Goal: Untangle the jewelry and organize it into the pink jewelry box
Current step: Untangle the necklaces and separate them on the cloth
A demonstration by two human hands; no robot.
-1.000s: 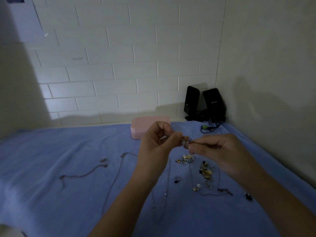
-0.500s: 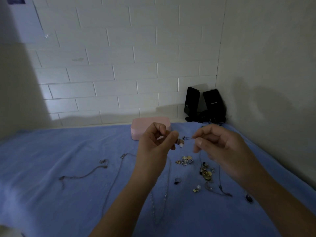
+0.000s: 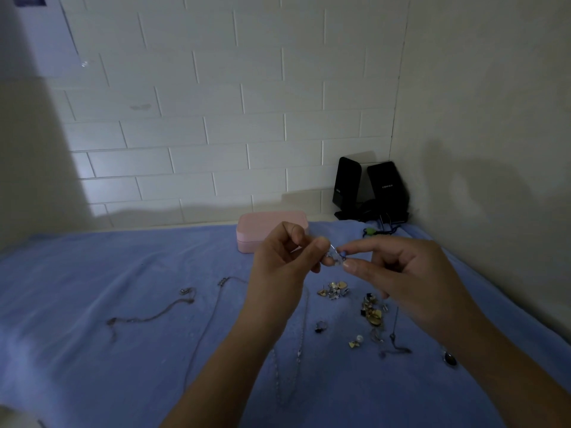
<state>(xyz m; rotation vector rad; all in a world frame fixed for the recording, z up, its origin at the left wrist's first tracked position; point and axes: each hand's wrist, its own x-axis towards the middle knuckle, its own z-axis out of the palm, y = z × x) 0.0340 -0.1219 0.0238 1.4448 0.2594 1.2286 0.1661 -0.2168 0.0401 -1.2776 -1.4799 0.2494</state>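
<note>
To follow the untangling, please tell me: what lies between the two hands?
In the head view, a small silvery jewelry piece lies there, raised above the blue cloth; the left hand and the right hand pinch it.

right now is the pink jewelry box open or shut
Shut. The pink jewelry box sits with its lid flat on the base, only a thin seam showing.

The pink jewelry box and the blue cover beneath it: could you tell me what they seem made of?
The pink jewelry box looks like matte faux leather or plastic: smooth, rounded corners, no glare. The blue cover seems soft fleece or towelling: fuzzy, wrinkled surface.
</note>
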